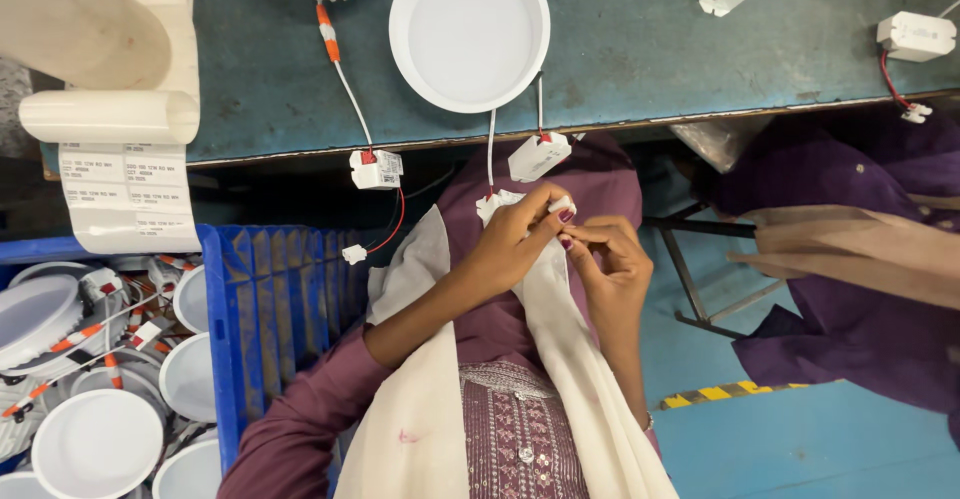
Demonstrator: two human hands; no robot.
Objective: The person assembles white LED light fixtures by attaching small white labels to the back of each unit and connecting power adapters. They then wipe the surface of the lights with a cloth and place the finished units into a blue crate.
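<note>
Both hands pinch a small white connector just below the desk's near edge.

The left hand [515, 244] and the right hand [608, 259] meet fingertip to fingertip, each gripping the small white connector [562, 205] over the person's lap. A thin white wire [491, 144] runs from there up over the desk's [640, 49] near edge to a round white downlight [469, 31] lying near that edge. A white driver box [539, 156] hangs just off the edge, right above the hands. Another driver box [376, 169] dangles further left. A blue crate [275, 299] of similar downlights stands below the desk's left end, beside a label roll [110, 117].
</note>
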